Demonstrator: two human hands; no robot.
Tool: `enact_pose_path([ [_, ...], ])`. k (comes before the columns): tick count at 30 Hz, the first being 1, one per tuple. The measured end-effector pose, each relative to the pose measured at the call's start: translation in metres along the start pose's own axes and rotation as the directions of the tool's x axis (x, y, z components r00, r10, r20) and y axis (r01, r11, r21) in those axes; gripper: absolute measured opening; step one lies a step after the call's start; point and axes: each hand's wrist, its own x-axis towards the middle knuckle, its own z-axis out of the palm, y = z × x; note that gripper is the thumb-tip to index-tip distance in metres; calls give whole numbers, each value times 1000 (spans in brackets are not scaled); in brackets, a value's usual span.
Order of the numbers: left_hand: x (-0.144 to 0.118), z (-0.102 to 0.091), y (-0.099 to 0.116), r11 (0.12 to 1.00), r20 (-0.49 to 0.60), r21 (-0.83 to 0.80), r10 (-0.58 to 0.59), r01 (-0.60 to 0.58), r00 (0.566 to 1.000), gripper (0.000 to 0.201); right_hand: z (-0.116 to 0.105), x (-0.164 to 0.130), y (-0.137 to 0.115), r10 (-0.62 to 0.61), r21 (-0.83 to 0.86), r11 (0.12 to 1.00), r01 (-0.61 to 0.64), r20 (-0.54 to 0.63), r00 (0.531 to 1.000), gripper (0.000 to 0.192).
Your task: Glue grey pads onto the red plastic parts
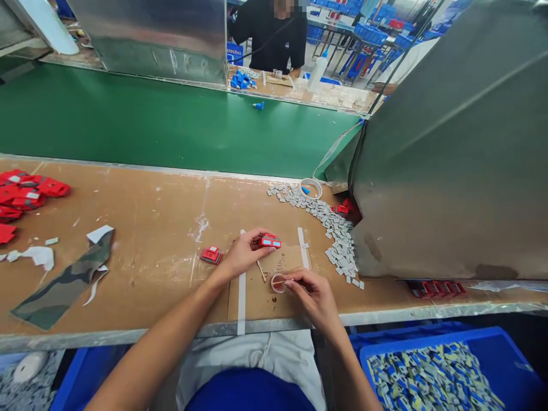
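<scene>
My left hand (245, 251) is closed around a small red plastic toy vehicle part (270, 241) with pale blue window-like patches. In my right hand (311, 292) a thin stick (282, 282) is pinched, its tip over a small round cup (278, 283) on the bench. Between the hands lies a short wooden stick (261, 271), with small dark specks scattered near it. Left of my left hand, a second red part (211, 255) with grey edges rests on the bench, touched by neither hand.
Many small grey pieces (342, 245) spread at right beside a tape roll (310, 189). Red parts (29, 194) are heaped at far left, near a camouflage cloth strip (68, 274). Behind runs a green belt (171, 125); a person (274, 40) sits beyond. A blue bin (428, 342) stands below right.
</scene>
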Motion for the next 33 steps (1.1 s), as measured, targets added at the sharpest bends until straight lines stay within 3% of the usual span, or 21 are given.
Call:
enact_pose_path([
  [5,0,-1,-1,1000,-13,20,12,-11,1000,34,-3,-3,0,73,16,997,-73,-40,997,23],
  [10,1,-7,5,951,-44,292,117,-100,992,25,-22,12,-4,89,63,995,-80,-162,983,35],
  [16,0,-5,3,853,-14,495,196,-163,981,20,-20,59,-16,-41,20,999,50,-322,946,26],
  [22,1,-5,0,800,-27,581,200,-148,979,14,0,78,-12,-157,-192,975,107,-267,951,24],
  [33,-1,-6,-4,742,17,644,229,-186,973,6,5,78,-2,-206,-245,958,150,-221,953,20],
])
